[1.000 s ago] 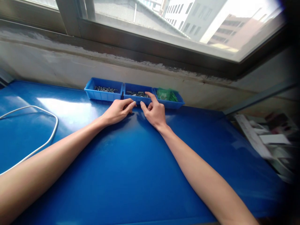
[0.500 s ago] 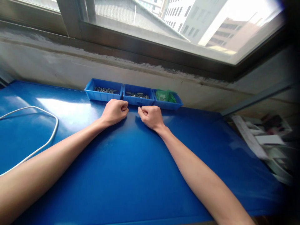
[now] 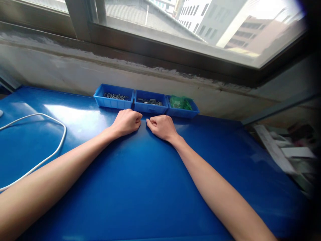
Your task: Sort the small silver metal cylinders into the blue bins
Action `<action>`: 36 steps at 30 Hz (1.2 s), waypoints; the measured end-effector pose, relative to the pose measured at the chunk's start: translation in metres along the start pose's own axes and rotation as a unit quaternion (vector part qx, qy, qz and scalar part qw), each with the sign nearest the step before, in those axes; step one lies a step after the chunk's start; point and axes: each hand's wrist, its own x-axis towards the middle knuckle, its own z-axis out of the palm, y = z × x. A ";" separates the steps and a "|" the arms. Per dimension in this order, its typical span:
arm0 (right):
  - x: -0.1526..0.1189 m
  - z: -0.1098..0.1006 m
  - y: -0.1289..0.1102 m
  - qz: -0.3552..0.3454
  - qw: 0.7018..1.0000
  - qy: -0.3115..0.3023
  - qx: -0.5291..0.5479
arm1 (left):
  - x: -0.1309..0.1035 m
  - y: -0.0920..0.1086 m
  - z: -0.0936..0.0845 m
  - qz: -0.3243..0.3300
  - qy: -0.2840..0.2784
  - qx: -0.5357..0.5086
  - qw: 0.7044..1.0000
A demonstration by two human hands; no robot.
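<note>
Both my hands are closed into fists close to the surface of the blue table (image 3: 140, 187). My left hand (image 3: 127, 122) is in front of the gap between the left bin (image 3: 114, 102) and the middle bin (image 3: 150, 107). My right hand (image 3: 163, 127) faces it across a narrow gap, below the middle bin and the right bin (image 3: 183, 112). Nothing sticks out of either fist. Small metal fasteners (image 3: 115, 96) lie in the left bin. Small metal parts (image 3: 150, 101) fill part of the middle one, and green plastic packets (image 3: 180, 102) lie in the right one.
A white cable (image 3: 61, 140) loops over the table's left side, passing behind my left forearm. Beyond the bins rise a wall (image 3: 75, 75) and a metal window frame (image 3: 150, 43). Blurred white items (image 3: 298, 152) stand past the table's right edge.
The fists have come slightly closer together, narrowing the gap between them. The view has shifted a little, so the bins appear further right. Both hands stay closed.
</note>
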 end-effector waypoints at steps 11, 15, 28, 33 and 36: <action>0.000 -0.001 -0.002 0.006 1.000 -0.004 -0.004 | 0.000 0.002 -0.002 -0.007 -0.015 0.010 1.000; 0.000 -0.001 -0.002 0.008 1.000 -0.003 -0.005 | 0.000 0.003 -0.005 -0.011 -0.019 0.021 1.000; 0.000 0.000 0.000 0.003 1.000 0.005 0.011 | 0.001 0.002 -0.002 -0.010 -0.016 0.025 1.000; 0.000 -0.002 -0.001 0.009 1.000 -0.004 0.009 | 0.000 0.003 -0.002 -0.009 -0.017 0.023 1.000; 0.000 -0.002 -0.001 0.008 1.000 -0.005 0.007 | 0.000 0.002 -0.001 -0.004 -0.014 0.022 1.000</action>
